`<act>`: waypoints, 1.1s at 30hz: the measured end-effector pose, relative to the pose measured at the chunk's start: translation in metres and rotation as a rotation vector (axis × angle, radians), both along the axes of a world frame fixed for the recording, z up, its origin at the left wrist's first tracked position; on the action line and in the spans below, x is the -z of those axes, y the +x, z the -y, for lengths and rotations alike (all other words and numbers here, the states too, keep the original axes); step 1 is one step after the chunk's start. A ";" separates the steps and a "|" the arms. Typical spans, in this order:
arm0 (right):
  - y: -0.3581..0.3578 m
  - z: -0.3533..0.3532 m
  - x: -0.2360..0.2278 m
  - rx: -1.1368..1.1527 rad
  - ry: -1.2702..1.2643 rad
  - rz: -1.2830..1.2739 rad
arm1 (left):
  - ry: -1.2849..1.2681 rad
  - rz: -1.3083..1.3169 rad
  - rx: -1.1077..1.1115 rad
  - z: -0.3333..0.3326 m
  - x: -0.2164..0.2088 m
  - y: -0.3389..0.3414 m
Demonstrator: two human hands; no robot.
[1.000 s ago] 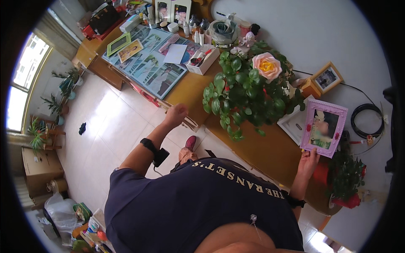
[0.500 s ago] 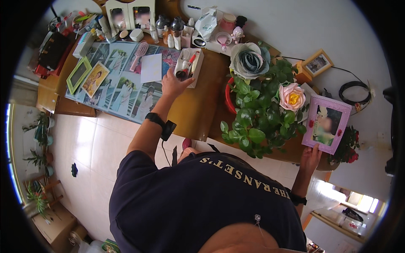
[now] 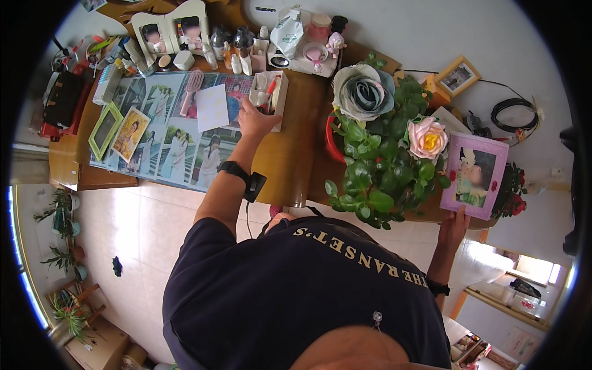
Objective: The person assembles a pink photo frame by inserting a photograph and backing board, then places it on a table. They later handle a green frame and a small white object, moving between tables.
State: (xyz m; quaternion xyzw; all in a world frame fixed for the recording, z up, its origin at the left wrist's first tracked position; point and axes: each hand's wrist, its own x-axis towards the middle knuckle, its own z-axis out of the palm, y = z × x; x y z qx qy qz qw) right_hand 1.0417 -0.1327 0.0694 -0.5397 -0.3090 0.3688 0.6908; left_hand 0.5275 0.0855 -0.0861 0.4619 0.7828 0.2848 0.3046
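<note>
On the desk, a narrow white box [image 3: 281, 92] holds small items, among them a red-handled one. My left hand [image 3: 256, 118] spans its near end, thumb at the right side and fingers at the left; part of the contents is hidden beneath it. Just left of that hand lies a blank white card [image 3: 212, 107], beside a pink hairbrush [image 3: 192, 85]. Over at the right, my right hand [image 3: 454, 228] grips the lower edge of a pink-lilac photo frame [image 3: 450, 174]. The frame is upright, a picture inside it. Its back is out of sight.
A potted leafy plant [image 3: 370, 172] with large artificial flowers stands between my hands. A green frame [image 3: 94, 143] and a loose photo [image 3: 131, 132] lie at the desk's left. Bottles [image 3: 243, 43] and a double photo frame [image 3: 171, 38] line the back. A small wooden frame [image 3: 473, 75] stands behind.
The view has shifted slightly, and desk items appear a little further left. My left hand stays at the white box, now slightly farther over it. My right hand keeps its hold on the photo frame.
</note>
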 end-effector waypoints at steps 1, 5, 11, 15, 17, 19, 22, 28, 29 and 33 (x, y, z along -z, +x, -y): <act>0.001 0.000 0.001 -0.011 -0.001 0.002 | 0.027 0.024 -0.004 0.001 0.002 -0.001; 0.000 -0.007 0.003 0.011 -0.015 0.008 | 0.194 0.045 -0.017 0.008 0.012 -0.003; -0.010 -0.010 -0.002 0.067 -0.045 -0.016 | 0.357 -0.043 0.009 0.037 0.013 -0.006; -0.004 -0.011 0.000 0.068 -0.041 0.009 | 0.484 -0.048 0.083 0.055 -0.007 -0.012; 0.004 -0.012 0.002 0.070 -0.057 -0.023 | 0.483 -0.104 0.109 0.063 -0.023 -0.017; 0.011 -0.015 0.004 0.026 -0.030 -0.034 | 0.529 -0.166 0.134 0.070 -0.041 -0.021; 0.022 -0.020 0.009 -0.006 -0.012 -0.048 | 0.532 -0.197 0.144 0.083 -0.071 -0.026; 0.040 -0.033 0.021 -0.081 0.019 -0.114 | 0.576 -0.353 0.146 0.110 -0.133 -0.027; 0.042 -0.034 0.023 -0.052 0.009 -0.137 | 0.578 -0.382 0.150 0.114 -0.144 -0.028; 0.054 -0.035 0.028 -0.108 0.046 -0.143 | 0.601 -0.509 0.163 0.123 -0.185 -0.026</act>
